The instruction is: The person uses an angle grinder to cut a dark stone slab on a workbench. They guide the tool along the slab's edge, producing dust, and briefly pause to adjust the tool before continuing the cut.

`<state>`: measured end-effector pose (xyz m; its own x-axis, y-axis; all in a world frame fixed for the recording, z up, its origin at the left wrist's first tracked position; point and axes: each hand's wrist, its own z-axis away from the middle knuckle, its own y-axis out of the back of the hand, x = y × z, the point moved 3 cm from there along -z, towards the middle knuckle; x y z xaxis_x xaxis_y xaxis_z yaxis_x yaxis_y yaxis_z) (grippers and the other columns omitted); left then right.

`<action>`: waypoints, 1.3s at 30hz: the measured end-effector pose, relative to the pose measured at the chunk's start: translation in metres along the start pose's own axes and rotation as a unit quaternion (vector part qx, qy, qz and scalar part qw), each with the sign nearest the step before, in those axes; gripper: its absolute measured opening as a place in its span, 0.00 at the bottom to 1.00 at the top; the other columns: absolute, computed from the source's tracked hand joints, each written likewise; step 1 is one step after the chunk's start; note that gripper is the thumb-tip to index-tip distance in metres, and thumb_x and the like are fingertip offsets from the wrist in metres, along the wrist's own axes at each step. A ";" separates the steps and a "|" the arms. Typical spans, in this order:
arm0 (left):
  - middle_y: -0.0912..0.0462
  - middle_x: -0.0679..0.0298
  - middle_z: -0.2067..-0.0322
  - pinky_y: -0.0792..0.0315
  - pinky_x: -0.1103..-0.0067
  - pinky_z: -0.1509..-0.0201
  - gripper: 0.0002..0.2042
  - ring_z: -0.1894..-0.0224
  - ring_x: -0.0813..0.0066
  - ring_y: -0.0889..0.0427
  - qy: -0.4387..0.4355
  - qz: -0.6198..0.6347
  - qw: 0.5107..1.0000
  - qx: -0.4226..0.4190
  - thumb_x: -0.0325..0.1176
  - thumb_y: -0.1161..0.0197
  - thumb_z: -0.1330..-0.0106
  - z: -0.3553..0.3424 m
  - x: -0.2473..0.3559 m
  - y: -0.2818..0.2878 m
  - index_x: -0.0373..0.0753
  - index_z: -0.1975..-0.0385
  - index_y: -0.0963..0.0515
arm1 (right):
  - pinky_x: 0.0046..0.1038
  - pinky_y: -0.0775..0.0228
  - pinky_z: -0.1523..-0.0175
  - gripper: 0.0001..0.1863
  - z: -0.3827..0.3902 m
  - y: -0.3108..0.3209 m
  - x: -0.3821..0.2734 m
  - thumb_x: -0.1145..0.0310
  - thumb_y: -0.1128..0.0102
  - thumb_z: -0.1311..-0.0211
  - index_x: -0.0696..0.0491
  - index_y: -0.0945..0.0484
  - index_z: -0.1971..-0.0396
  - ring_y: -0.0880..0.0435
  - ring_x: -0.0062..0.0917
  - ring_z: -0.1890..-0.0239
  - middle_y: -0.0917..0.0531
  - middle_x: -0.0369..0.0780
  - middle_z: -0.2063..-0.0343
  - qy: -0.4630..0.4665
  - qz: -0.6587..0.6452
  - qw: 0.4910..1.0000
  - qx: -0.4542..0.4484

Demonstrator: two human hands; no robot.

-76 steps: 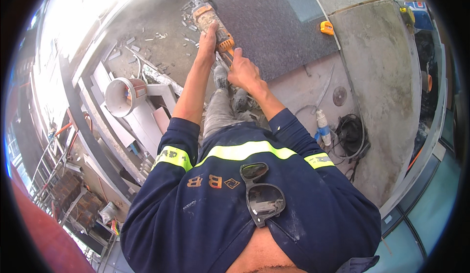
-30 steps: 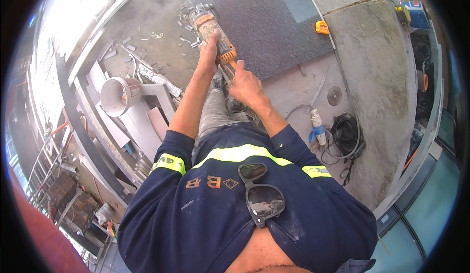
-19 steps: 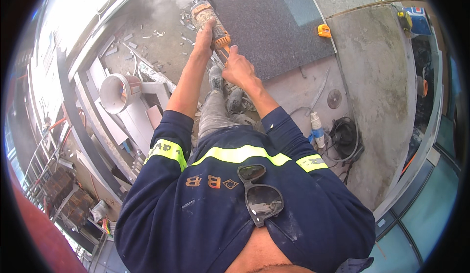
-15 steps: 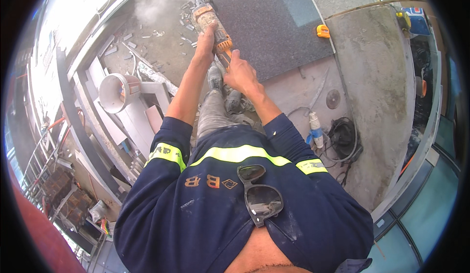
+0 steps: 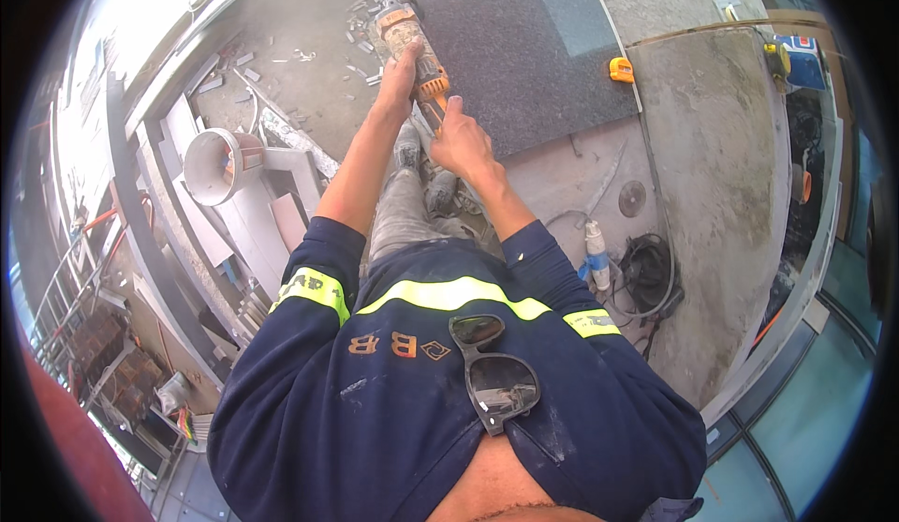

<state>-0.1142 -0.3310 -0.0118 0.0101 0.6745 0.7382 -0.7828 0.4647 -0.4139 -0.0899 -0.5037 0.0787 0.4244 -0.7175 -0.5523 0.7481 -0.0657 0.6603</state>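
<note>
Both my hands grip a dusty orange and grey angle grinder point(image 5: 405, 43). My left hand point(image 5: 401, 74) is closed around the middle of its body. Behind it, my right hand point(image 5: 461, 138) wraps the orange rear handle. The grinder's head lies at the left edge of a large dark grey stone slab point(image 5: 510, 63), near its far left corner. Its disc is too small and hazy to make out, and pale dust hangs beyond the head. A yellow tape measure point(image 5: 620, 70) rests on the slab's right edge.
A white bucket point(image 5: 217, 168) stands at the left beside stacked pale boards. Small offcuts point(image 5: 361, 30) litter the floor left of the slab. A loose disc point(image 5: 632, 198), a white and blue cable connector point(image 5: 596, 252) and a black bag-like bundle point(image 5: 654, 279) lie at the right.
The view has shifted slightly. The dust cloud left of the grinder's head has thinned and sits farther off. Both hands keep the same grip on the grinder.
</note>
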 end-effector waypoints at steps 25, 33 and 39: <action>0.16 0.60 0.54 0.14 0.62 0.49 0.24 0.55 0.65 0.12 0.041 0.012 0.999 -0.007 0.51 0.37 0.20 0.014 0.004 -0.002 0.39 0.37 0.28 | 0.57 0.22 0.39 0.32 -0.007 0.000 -0.006 0.71 0.37 0.38 0.64 0.38 0.37 0.12 0.62 0.47 0.12 0.65 0.55 -0.005 0.011 1.000 -0.003; 0.17 0.62 0.55 0.16 0.65 0.49 0.23 0.55 0.67 0.13 0.020 0.012 1.000 -0.018 0.50 0.38 0.18 0.061 -0.015 -0.012 0.39 0.38 0.29 | 0.56 0.22 0.39 0.30 0.046 0.004 0.003 0.71 0.34 0.37 0.63 0.38 0.40 0.11 0.61 0.49 0.11 0.62 0.57 -0.024 0.019 0.999 -0.011; 0.18 0.61 0.53 0.16 0.65 0.48 0.23 0.53 0.67 0.14 0.026 0.001 1.000 -0.017 0.50 0.39 0.18 0.058 -0.014 -0.012 0.39 0.36 0.30 | 0.57 0.22 0.39 0.31 0.039 -0.001 0.005 0.71 0.34 0.37 0.63 0.37 0.39 0.11 0.62 0.48 0.11 0.62 0.57 -0.019 0.022 1.000 0.006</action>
<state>-0.1410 -0.3797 0.0138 0.0421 0.7040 0.7090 -0.7619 0.4817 -0.4331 -0.1081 -0.5344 0.0951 0.4363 -0.7459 -0.5032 0.7233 -0.0419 0.6892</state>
